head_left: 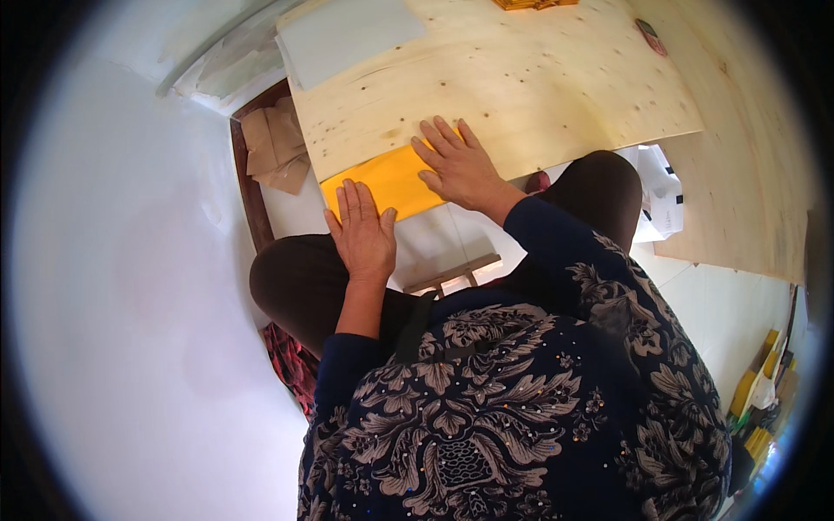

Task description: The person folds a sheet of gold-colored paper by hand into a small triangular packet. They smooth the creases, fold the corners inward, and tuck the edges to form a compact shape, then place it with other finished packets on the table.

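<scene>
A flat yellow piece, paper or an envelope by its look (401, 181), lies along the near edge of a pale wooden board (512, 82). My left hand (364, 234) rests flat on its left end, fingers stretched out. Over its right end lies my right hand (463, 169), fingers spread and pressing down with the palm. Neither hand grips anything. Part of the yellow piece is hidden beneath both hands, and its near side seems to reach the board's edge.
A whitish sheet (347, 39) lies at the board's far left. Orange-yellow folded pieces (534, 3) sit at the far edge, and a small dark red-and-green object (650, 37) at far right. Brown paper (276, 146) is left of the board; a white bag (658, 195) hangs below its right side.
</scene>
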`<action>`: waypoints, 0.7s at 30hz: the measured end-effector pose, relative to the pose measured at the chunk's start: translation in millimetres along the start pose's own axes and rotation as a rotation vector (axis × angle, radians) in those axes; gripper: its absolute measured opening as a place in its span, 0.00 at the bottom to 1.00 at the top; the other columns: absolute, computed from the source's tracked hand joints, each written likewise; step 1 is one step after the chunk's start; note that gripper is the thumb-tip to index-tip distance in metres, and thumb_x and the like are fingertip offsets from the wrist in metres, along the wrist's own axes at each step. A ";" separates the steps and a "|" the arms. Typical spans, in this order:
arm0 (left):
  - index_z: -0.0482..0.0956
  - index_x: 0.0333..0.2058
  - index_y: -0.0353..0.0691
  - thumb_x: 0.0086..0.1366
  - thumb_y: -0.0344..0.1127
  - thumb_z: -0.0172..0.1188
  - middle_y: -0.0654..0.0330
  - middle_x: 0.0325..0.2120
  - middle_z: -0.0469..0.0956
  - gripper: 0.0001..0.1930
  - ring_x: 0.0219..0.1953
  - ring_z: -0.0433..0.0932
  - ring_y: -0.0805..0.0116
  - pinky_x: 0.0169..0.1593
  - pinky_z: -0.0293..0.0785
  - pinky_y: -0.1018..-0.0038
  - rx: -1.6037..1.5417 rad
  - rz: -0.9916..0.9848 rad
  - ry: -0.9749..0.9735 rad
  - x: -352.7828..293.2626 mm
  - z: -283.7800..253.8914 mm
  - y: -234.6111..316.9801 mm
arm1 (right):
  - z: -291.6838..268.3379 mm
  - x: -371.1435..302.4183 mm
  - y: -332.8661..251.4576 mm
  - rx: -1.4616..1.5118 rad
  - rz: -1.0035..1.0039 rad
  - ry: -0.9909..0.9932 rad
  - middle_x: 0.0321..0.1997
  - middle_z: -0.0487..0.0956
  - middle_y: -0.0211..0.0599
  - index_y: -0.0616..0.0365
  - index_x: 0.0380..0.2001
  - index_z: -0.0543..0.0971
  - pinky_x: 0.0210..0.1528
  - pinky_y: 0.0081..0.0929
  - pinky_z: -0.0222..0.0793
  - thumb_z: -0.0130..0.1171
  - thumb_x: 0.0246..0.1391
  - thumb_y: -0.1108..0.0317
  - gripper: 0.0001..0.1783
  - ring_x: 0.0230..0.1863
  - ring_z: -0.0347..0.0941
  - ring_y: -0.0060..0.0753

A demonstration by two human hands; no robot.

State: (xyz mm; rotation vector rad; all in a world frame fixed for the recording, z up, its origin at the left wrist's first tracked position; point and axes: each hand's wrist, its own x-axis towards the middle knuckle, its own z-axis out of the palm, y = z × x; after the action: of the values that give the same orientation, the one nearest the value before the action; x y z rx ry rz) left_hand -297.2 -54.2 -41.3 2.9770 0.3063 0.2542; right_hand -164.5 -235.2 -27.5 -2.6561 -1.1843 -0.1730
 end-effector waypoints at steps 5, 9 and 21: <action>0.57 0.65 0.36 0.68 0.48 0.47 0.51 0.69 0.50 0.33 0.71 0.46 0.55 0.69 0.36 0.49 0.040 -0.001 -0.018 0.0 5.4 0.7 | 3.6 25.7 -53.2 0.003 -0.006 0.121 0.70 0.56 0.56 0.60 0.61 0.68 0.71 0.60 0.35 0.50 0.59 0.52 0.32 0.73 0.46 0.54; 0.57 0.66 0.36 0.68 0.45 0.45 0.51 0.69 0.50 0.31 0.72 0.46 0.55 0.69 0.36 0.48 0.073 0.039 -0.017 -0.1 3.8 -3.0 | 22.8 45.6 -96.5 0.248 0.044 0.257 0.68 0.59 0.59 0.61 0.61 0.68 0.70 0.58 0.37 0.48 0.60 0.52 0.31 0.71 0.51 0.54; 0.57 0.65 0.34 0.66 0.44 0.49 0.50 0.68 0.52 0.33 0.71 0.46 0.55 0.70 0.35 0.50 0.064 0.017 0.004 -0.1 -6.0 3.9 | 2.1 -14.9 -0.4 -0.033 -0.010 0.028 0.71 0.60 0.42 0.53 0.63 0.67 0.73 0.50 0.35 0.45 0.62 0.49 0.30 0.74 0.47 0.44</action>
State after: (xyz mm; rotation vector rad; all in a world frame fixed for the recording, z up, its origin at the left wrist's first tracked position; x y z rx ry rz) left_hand -297.6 -57.3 -34.9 3.0435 0.2959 0.2574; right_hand -174.6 -245.0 -32.4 -2.6672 -1.1969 -0.2335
